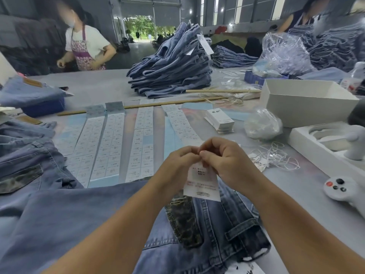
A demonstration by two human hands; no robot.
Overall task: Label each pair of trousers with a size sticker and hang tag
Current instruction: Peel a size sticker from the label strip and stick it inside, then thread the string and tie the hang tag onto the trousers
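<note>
An open white box (308, 103) stands at the far right of the desk (94, 84); its interior is not visible from this angle. Nearer, on the right edge, a shallow white tray (308, 143) with moulded recesses holds a white object whose form cannot be made out. A clear plastic bag (263, 123) lies just left of the tray, its contents unclear, and a larger clear bag (284, 54) of white strings sits far right on a blue crate (254, 78). A second blue crate (44, 107) at the far left carries folded denim. The hang tag (201, 182) is a white rectangular card with small dark print and a line of red text; it hangs in the air near the centre, above the trousers (98, 218). The left hand (181, 161) and the right hand (223, 157) meet at the tag's top edge, fingers curled, both pinching it there. The trousers are blue denim, spread flat across the near desk, with a dark patterned patch (185, 220) at the back pocket and belt loops visible to the right. Strips of size stickers (110, 147) lie in rows beyond the trousers, white labels on pale blue backing. A stack of tags (221, 119) sits right of the strips, loose white strings (276, 155) lie near the right hand, and a tall pile of folded jeans (173, 70) stands at the far centre.
</note>
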